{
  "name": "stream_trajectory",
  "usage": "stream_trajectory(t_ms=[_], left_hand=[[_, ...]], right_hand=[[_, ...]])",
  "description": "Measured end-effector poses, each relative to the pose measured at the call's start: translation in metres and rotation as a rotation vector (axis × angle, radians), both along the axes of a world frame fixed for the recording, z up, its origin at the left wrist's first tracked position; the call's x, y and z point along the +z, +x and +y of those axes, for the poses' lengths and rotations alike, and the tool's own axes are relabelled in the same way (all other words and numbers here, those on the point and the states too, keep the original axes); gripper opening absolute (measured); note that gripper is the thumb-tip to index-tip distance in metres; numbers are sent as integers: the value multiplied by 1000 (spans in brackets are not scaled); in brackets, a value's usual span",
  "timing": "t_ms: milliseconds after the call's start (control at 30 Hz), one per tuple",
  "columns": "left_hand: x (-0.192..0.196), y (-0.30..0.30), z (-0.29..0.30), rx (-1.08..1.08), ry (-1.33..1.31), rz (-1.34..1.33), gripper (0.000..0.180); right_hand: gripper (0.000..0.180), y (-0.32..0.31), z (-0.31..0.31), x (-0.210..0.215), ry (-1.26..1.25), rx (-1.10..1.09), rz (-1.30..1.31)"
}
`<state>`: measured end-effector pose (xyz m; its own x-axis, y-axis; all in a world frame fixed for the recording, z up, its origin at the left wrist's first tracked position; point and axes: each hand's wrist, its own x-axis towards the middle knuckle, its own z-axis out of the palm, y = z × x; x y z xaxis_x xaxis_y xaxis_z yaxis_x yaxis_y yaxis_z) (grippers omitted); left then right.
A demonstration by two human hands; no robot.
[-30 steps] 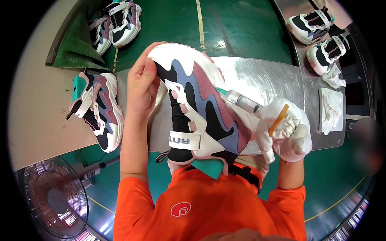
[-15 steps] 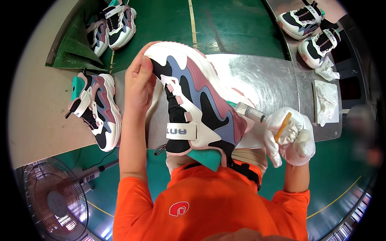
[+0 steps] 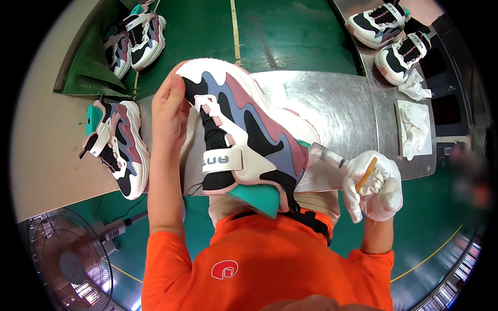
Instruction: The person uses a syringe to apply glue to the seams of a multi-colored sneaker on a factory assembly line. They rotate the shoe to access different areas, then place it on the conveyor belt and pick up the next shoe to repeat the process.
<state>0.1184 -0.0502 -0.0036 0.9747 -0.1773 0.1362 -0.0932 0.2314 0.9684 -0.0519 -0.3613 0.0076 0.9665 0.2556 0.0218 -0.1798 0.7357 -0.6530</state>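
Observation:
A white, black, mauve and blue sneaker (image 3: pixel 259 132) is tilted on its side above the metal tabletop, its toe pointing away and to the left. My bare left hand (image 3: pixel 170 106) grips it around the toe, thumb on the upper. My right hand (image 3: pixel 374 186), in a white glove, is closed round a clear syringe (image 3: pixel 328 155) with a green tip. That tip meets the sole edge near the heel; whether it touches is hard to tell. A thin orange-yellow stick (image 3: pixel 366 175) also lies in the gloved fingers. A green insert (image 3: pixel 257 199) fills the sneaker's collar.
A matching sneaker (image 3: pixel 118 147) lies left of my left forearm. Two more (image 3: pixel 140 41) rest by the green belt (image 3: pixel 207 36) at far left, two (image 3: pixel 397 57) at far right. Crumpled white tissue (image 3: pixel 414 132) sits on the right. A fan (image 3: pixel 71 264) stands at lower left.
The whole view has shifted slightly left. The syringe in my right hand has moved a little toward me along the sole edge near the heel. Both holds stay the same.

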Motion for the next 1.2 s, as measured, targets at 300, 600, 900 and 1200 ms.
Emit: stream_trajectory(t_ms=[300, 600, 900, 1200], left_hand=[[12, -4, -28, 282, 122, 159, 35], [-14, 23, 22, 214, 353, 227, 36], [18, 9, -19, 110, 474, 304, 47], [-15, 17, 45, 21, 441, 135, 19]], right_hand=[[68, -7, -5, -38, 232, -28, -64], [65, -22, 3, -50, 289, -126, 46], [56, -21, 9, -56, 375, -153, 61], [64, -17, 14, -68, 428, -147, 21]])
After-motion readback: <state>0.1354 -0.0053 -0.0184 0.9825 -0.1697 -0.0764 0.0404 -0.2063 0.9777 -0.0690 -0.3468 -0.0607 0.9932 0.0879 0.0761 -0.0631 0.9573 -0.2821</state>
